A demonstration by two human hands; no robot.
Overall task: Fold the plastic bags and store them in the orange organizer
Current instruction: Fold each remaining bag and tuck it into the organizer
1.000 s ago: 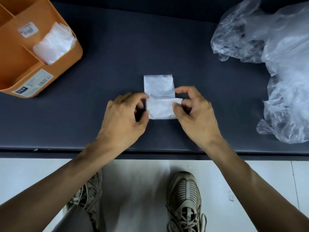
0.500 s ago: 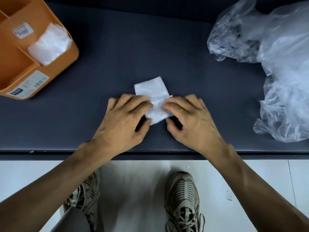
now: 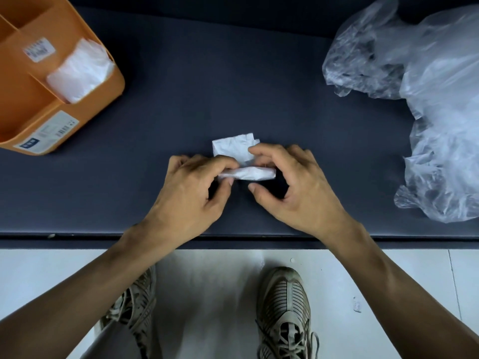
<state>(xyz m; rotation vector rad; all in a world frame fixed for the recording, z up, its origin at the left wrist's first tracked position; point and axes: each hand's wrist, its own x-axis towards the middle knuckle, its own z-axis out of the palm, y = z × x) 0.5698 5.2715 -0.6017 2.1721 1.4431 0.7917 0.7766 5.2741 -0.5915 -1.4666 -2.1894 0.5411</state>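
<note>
orange organizer (image 3: 85,120) | two white labels (image 3: 48,133) | print too small to read

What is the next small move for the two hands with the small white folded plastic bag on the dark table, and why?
Probably roll the near edge further away. The left hand pinches the rolled near edge of the small white folded plastic bag; the right hand holds its far flap, which lies flat and unrolled. The orange plastic organizer waits.
</note>
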